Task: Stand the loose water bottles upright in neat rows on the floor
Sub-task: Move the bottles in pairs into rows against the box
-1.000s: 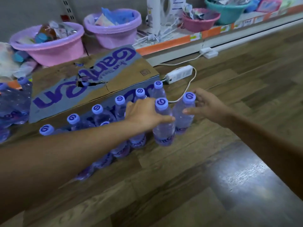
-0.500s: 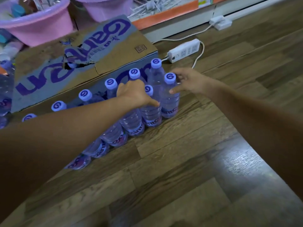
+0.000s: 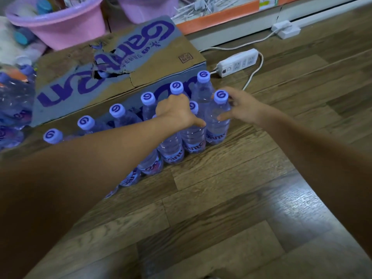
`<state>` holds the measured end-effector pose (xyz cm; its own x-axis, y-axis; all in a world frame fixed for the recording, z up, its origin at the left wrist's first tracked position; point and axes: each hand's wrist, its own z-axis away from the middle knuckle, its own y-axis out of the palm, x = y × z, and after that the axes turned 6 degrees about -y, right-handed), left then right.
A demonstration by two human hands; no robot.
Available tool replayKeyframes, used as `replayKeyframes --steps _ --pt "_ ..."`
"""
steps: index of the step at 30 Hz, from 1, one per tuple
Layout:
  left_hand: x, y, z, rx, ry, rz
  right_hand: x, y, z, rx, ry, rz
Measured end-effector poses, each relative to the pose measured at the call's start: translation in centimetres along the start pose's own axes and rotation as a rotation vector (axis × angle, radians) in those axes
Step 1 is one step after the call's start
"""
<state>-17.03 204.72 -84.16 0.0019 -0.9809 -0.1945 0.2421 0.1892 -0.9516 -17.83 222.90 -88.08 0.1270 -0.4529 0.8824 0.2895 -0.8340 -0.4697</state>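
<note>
Clear water bottles with purple caps stand upright in two slanted rows [image 3: 117,112] on the wood floor in front of a cardboard box. My left hand [image 3: 177,111] reaches over the front row and grips the shoulder of one bottle [image 3: 193,137], its thumb along the bottle's side. My right hand [image 3: 239,106] holds the bottle at the right end of the front row [image 3: 217,125], with the thumb in front and the fingers behind the neck. Both bottles stand on the floor, touching each other. My left forearm hides the left part of the front row.
A torn cardboard box [image 3: 153,63] with purple lettering lies just behind the rows. At the far left is a wrapped pack of bottles [image 3: 14,105]. A white power strip [image 3: 239,62] and its cable lie on the floor right of the box. Pink basins [image 3: 58,27] stand behind.
Both hands have brought their two bottles back and left into the right end of the front row, against the other bottles. The hands still hold them.
</note>
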Motion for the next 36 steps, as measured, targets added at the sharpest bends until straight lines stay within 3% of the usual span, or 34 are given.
replayKeyframes --steps 9,12,16,21,24,29,36 --pt "0.7 -0.1 0.3 0.031 0.046 -0.048 0.6 1.8 -0.1 -0.175 0.138 -0.075" --pt "2.0 -2.1 1.4 0.067 0.136 0.054 2.3 1.6 0.3 -0.352 0.022 0.000" --pt "9.7 -8.8 2.7 -0.113 0.273 0.088 9.0 2.9 -1.2 -0.454 -0.121 0.168" --pt "25.6 -14.4 3.4 -0.340 0.021 0.173 18.6 11.3 -6.1 -0.254 -0.336 0.136" --pt "35.9 -14.5 5.1 -0.321 -0.243 0.109 23.2 19.4 -8.9 -0.027 -0.328 0.060" --pt "51.3 -13.0 7.5 -0.301 -0.526 0.246 27.0 31.1 -12.3 0.149 -0.396 0.164" --pt "63.4 -9.3 3.9 -0.405 -0.668 0.646 29.8 44.7 -19.7 0.231 -0.237 0.142"
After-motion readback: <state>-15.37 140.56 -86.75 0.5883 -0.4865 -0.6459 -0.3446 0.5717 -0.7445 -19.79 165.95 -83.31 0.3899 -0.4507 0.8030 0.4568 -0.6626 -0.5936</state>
